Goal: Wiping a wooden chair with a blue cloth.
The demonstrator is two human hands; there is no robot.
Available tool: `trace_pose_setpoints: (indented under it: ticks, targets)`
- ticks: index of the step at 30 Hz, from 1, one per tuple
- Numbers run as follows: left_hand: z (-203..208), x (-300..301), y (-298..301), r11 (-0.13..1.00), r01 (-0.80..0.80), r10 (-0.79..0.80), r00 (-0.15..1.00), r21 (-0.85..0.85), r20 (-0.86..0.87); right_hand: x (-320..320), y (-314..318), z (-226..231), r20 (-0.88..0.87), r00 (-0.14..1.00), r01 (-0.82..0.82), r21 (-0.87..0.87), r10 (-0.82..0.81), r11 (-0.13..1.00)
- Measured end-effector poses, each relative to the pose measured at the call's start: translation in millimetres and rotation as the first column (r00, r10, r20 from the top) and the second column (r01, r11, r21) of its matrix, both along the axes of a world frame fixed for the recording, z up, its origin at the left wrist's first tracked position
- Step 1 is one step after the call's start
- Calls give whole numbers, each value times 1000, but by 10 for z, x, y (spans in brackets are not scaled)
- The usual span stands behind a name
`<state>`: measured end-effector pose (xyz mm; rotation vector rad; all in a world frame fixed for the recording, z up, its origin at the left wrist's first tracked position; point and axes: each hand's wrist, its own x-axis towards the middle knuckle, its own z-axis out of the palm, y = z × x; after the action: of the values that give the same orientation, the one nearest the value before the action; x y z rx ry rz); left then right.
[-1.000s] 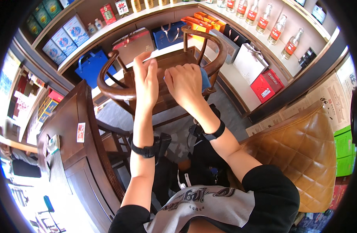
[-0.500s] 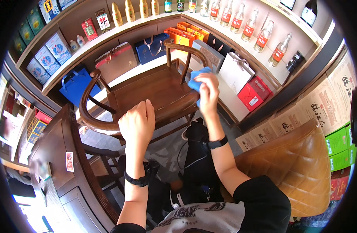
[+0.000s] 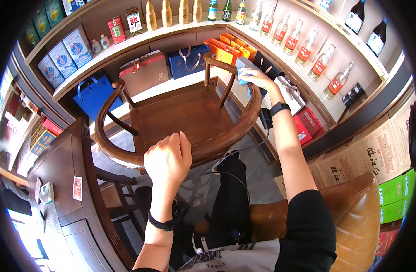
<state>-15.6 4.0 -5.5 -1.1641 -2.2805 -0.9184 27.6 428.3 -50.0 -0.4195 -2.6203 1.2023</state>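
Note:
A dark brown wooden armchair (image 3: 180, 111) with a curved rail stands in front of me. My left hand (image 3: 168, 156) is curled over the near part of the rail, fingers closed; their undersides are hidden. Farther off, on the right arm of the chair, my right hand (image 3: 258, 79) presses a blue cloth (image 3: 244, 76) against the wood. Part of the cloth shows past the fingertips, and some hangs on the inner side of the rail.
Shelves behind hold gift bags (image 3: 144, 72), clear bottles with red labels (image 3: 306, 47) and gold bottles (image 3: 167, 13). A dark wooden cabinet (image 3: 58, 158) is at left. A tan quilted chair (image 3: 353, 217) and cartons (image 3: 375, 154) stand at right.
My right hand has slid the blue cloth forward along the right side of the rail, away from me, and that arm is stretched farther. My left hand stays on the near rail.

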Motion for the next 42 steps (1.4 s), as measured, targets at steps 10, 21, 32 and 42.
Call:
trace_pose_setpoints:
  ticks: [10,21,32,42]
  targets:
    - [-18,-36,96,999,-49,49,999,-21,-9,-102,228,-135,-121,989,-82,27,84,996]
    - [-76,-135,77,999,-16,22,989,45,-147,435,-1610,151,-314,902,403,374,-295,835]
    - [-95,-124,66,995,85,-80,994,58,-74,213,-3549,211,-681,685,662,433,-259,612]
    - [-48,-52,-2,995,94,-92,988,15,-124,479,-2630,26,-851,509,605,248,-128,756]
